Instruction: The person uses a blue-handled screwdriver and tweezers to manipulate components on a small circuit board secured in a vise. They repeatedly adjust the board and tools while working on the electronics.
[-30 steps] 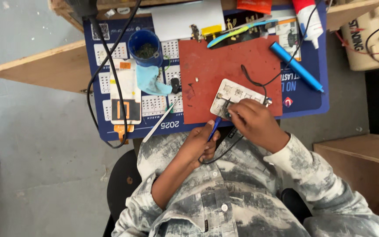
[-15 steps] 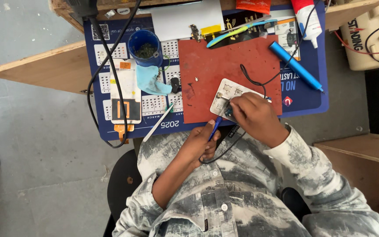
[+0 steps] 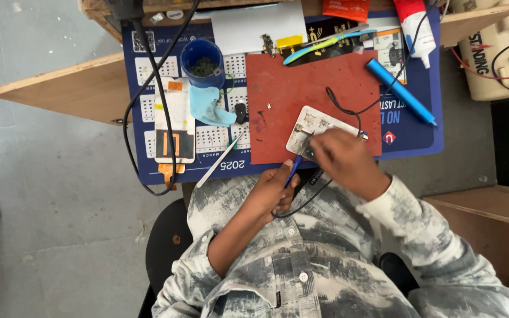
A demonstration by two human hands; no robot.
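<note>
The small white circuit board [image 3: 315,131] lies at the centre of the frame on a matte red mat [image 3: 301,88], long axis slanting toward the lower right. The right hand [image 3: 344,158] rests on its lower right end, fingers curled, pinning it. The left hand [image 3: 272,188], below-left, pinches a slim blue-handled tool [image 3: 293,171] whose tip points up at the board's near edge. Beyond lies the blue printed worktop [image 3: 419,126] cover.

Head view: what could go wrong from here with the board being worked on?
The left hand brings a blue-handled tool to the white board right beside the right hand; a slip could nick a finger. The black cable loops over the board and could snag, dragging it across the red mat.
</note>
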